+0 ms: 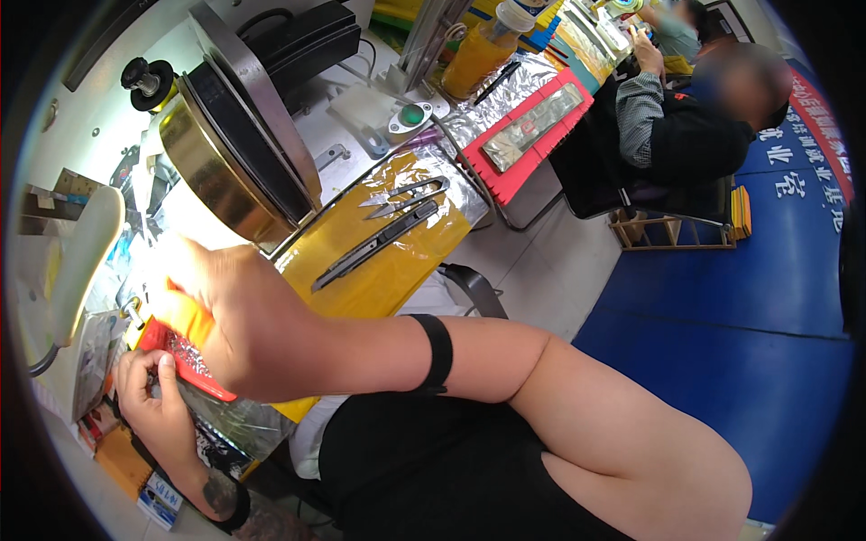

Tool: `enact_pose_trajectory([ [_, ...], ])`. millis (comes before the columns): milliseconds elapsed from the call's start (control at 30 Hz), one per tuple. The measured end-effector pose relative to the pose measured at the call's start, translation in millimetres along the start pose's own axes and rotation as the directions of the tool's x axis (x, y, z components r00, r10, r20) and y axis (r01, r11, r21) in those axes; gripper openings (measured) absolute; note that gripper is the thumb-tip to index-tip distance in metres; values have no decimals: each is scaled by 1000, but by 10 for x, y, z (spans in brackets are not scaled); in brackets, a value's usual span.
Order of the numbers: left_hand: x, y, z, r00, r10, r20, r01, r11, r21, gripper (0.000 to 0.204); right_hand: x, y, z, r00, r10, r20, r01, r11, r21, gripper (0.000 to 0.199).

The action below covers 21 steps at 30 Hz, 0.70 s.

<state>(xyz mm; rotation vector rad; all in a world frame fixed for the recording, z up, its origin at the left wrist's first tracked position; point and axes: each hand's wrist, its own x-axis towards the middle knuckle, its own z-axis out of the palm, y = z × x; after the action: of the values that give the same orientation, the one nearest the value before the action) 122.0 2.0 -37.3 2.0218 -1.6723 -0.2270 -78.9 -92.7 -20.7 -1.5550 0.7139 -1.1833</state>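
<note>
My right hand [242, 302] reaches over the left part of the bench, its fingers closed around an orange-handled tool [188, 311]. Glare and blur hide that tool's tip and exact kind. Below it lies a red tray [206, 382] with many small shiny metal bits, partly covered by my right hand. My left hand [152, 388] is at the near left edge of this tray, fingers curled and thumb against the rim. Right of my hands, a snap-off utility knife [374, 245] and a pair of tweezers-like pointed tools [403, 197] rest on a yellow sheet [361, 275].
A round brass-coloured drum machine [221, 171] stands just beyond my right hand. At left is a pale curved lamp head [88, 261]. Farther right are a red mat [552, 135], a jar of orange liquid [483, 54] and a seated person [695, 117].
</note>
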Motion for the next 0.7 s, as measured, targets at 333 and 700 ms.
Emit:
enact_pose_trajectory([
  [333, -87, 579, -326, 995, -102, -22, 86, 922, -378, 12, -562, -161, -27, 878, -252, 408, 294, 955, -43, 16],
  [700, 451, 306, -421, 973, -90, -212, 34, 966, -256, 9, -633, 40, -264, 936, -263, 232, 319, 914, -252, 25],
])
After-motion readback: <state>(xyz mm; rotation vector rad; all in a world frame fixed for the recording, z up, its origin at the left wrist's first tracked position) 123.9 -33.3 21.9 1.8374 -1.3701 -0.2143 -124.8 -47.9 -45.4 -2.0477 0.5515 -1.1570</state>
